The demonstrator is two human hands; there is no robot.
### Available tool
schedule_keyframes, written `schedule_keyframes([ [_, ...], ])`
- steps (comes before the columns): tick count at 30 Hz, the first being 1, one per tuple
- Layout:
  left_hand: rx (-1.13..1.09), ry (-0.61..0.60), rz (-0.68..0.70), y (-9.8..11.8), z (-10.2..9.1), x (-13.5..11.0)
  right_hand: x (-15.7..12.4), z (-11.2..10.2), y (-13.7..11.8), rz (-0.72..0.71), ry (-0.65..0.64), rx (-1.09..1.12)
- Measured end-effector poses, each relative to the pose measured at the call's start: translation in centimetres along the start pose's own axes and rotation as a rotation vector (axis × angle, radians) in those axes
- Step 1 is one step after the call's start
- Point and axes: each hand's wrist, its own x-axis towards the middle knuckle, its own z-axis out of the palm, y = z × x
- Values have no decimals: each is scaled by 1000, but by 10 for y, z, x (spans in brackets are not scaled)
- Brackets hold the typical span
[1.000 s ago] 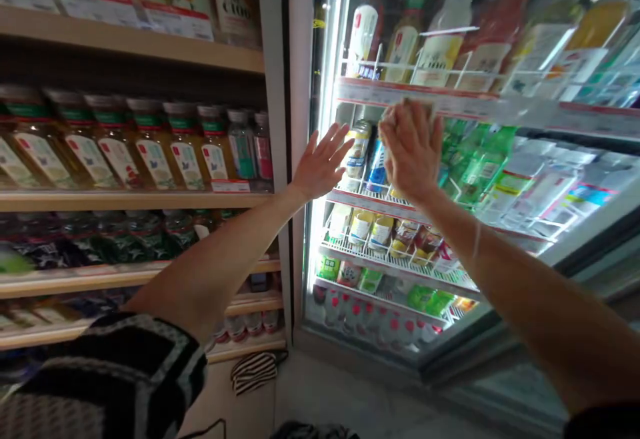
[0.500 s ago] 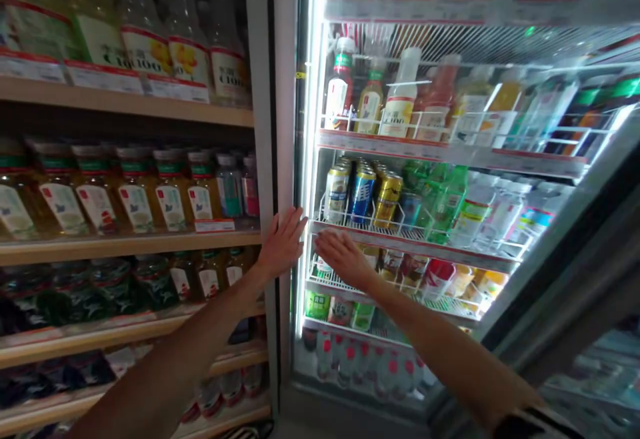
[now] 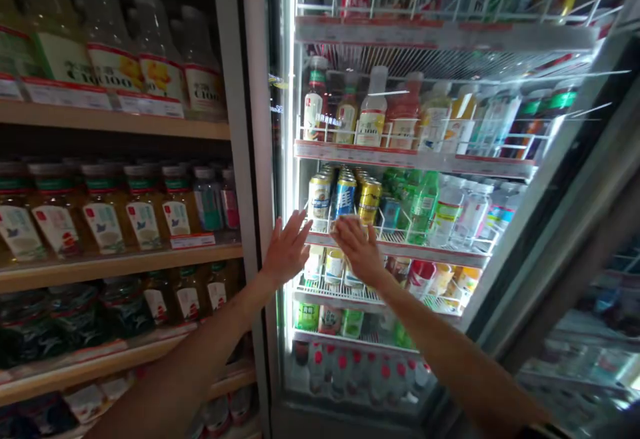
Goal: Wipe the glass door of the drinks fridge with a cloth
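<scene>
Both arms reach forward toward a lit drinks fridge (image 3: 415, 154). My left hand (image 3: 287, 251) is open, fingers spread, in front of the fridge's left frame; whether it touches the frame I cannot tell. Slightly to its right, my right hand (image 3: 359, 252) is open too, fingers stretched out, holding nothing. Behind the right fingertips are a white can (image 3: 319, 198), a blue can (image 3: 345, 194) and a gold can (image 3: 370, 200) on a wire shelf. Green bottles (image 3: 424, 202) lean beside them.
On the left, wooden shelves (image 3: 120, 262) hold rows of juice bottles (image 3: 103, 209). A grey post (image 3: 233, 92) divides them from the fridge. Bottles with red caps (image 3: 343, 366) stand at the fridge bottom. A dark door frame (image 3: 530, 226) slants along the right.
The view has shifted right and up, so shelves and fridge appear further left and lower. My right hand has moved right relative to my left, and its fingers are more spread.
</scene>
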Motion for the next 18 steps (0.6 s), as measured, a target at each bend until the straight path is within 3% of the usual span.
schedule_keyframes([
  [3,-11,74,3,10,2,15,4,-8,13,187,77,-44],
  [9,-66,105,23,31,11,26,-21,-15,19,-31,28,-105],
  [14,-102,146,18,45,18,35,-8,-29,42,212,141,-191],
  [18,-115,166,45,54,22,42,-30,-29,42,137,116,-203],
])
